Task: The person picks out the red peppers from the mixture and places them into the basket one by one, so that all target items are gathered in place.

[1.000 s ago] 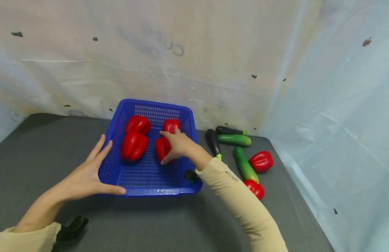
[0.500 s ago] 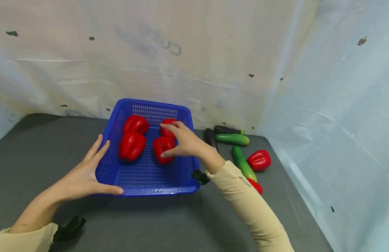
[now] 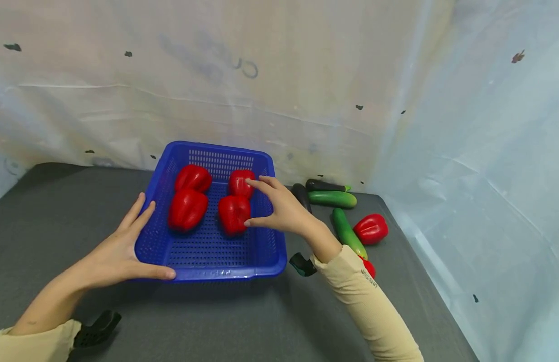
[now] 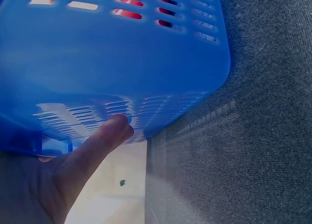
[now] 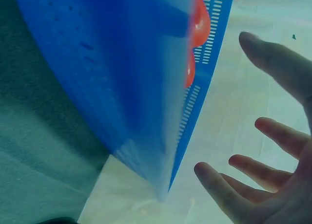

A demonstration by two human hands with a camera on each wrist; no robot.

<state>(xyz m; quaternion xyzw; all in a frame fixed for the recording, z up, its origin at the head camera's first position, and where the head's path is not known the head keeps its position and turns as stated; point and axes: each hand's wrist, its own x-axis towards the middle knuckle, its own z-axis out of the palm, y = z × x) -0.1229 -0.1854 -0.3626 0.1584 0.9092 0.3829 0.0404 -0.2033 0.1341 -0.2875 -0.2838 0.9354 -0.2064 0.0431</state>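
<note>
A blue plastic basket (image 3: pixel 211 274) holds red bell peppers in two columns. On the left side are a rear pepper (image 3: pixel 193 178) and a larger front pepper (image 3: pixel 187 210); on the right, a rear pepper (image 3: pixel 240 182) and a front pepper (image 3: pixel 234 215). My left hand (image 3: pixel 118 254) spans the basket's near left corner, its straight fingers (image 4: pixel 105 136) against the outside wall and the thumb at the front rim. Over the basket's right side, my right hand (image 3: pixel 284 208) is spread and holds nothing; its fingers (image 5: pixel 273 56) stand apart from the wall in the right wrist view.
On the grey table (image 3: pixel 207 322), right of the basket, lie dark eggplants (image 3: pixel 324 185), green cucumbers (image 3: pixel 349 234) and more red peppers (image 3: pixel 371 229). One of these peppers is mostly hidden by the right sleeve (image 3: pixel 374 301). Plastic sheeting (image 3: pixel 306 75) hangs behind and at the right.
My right hand has let go of the front right pepper, leaving it in the basket, and has moved right and spread. The left hand keeps its place at the basket corner.
</note>
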